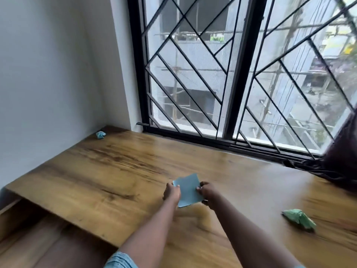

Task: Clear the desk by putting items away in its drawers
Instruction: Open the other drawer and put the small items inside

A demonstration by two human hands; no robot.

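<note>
**Blue paper held in both hands over the bench**

At far left I see a small crumpled blue paper ball [100,134] lying on the wooden bench [108,171], in the back corner against the white wall [48,74]. Moving right, my left hand [172,193] and right hand [207,192] meet above the middle of the bench, each grip pinched shut on one side edge of a flat light-blue sheet of paper [188,190]. The sheet is tilted, its top corner pointing away from me, and I cannot tell whether its lower edge touches the wood. Behind the hands runs the black-framed window [239,74] with its diagonal grille. Further right, a crumpled green paper [299,219] rests on the bench, well apart from the hands. A dark curtain [340,151] hangs at the far right edge.
</note>
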